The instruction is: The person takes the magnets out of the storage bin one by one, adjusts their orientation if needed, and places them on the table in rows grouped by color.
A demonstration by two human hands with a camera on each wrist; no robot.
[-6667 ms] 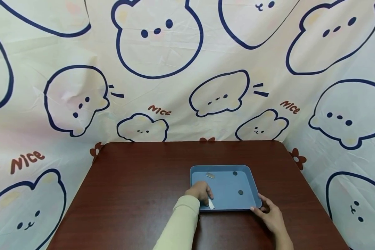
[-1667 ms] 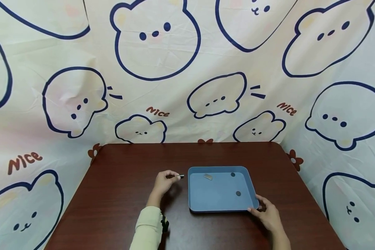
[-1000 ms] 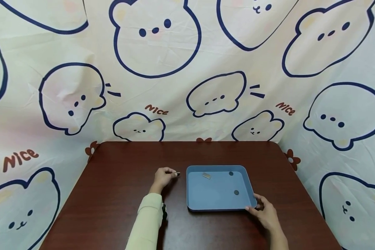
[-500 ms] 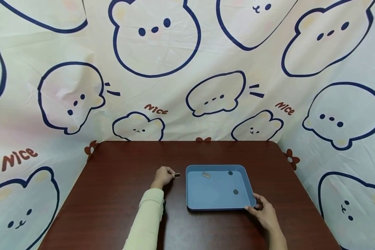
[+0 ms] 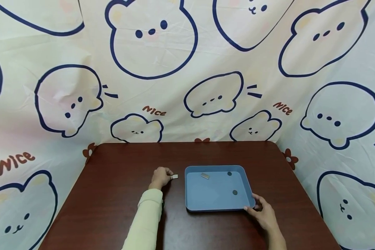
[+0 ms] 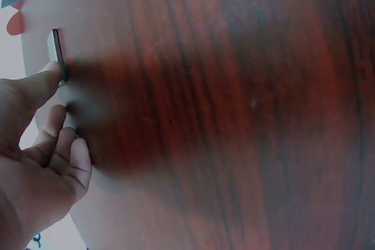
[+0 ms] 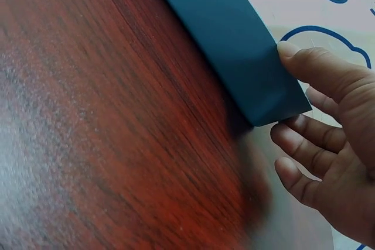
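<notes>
Left of the tray, my left hand (image 5: 160,177) pinches a small flat rectangular piece (image 5: 175,176) between thumb and fingers. Its face looks white in the head view; a dark edge shows along the piece (image 6: 57,51) in the left wrist view. It is at or just above the table; I cannot tell whether it touches. My right hand (image 5: 264,213) grips the near right corner of the blue tray (image 5: 218,209), thumb on the rim and fingers at the side and underneath. Inside the tray lie a silvery rectangular piece (image 5: 205,176) and two dark round discs, one far (image 5: 229,173) and one nearer (image 5: 235,192).
The brown wooden table (image 5: 128,163) has its far edge close to a hanging cloth (image 5: 175,93) printed with bear outlines. More of the cloth hangs along the left and right sides.
My left hand was inside the tray at the white piece, then carried it out to the left. The piece has since turned, showing its white face. My right hand stays at the tray corner.
</notes>
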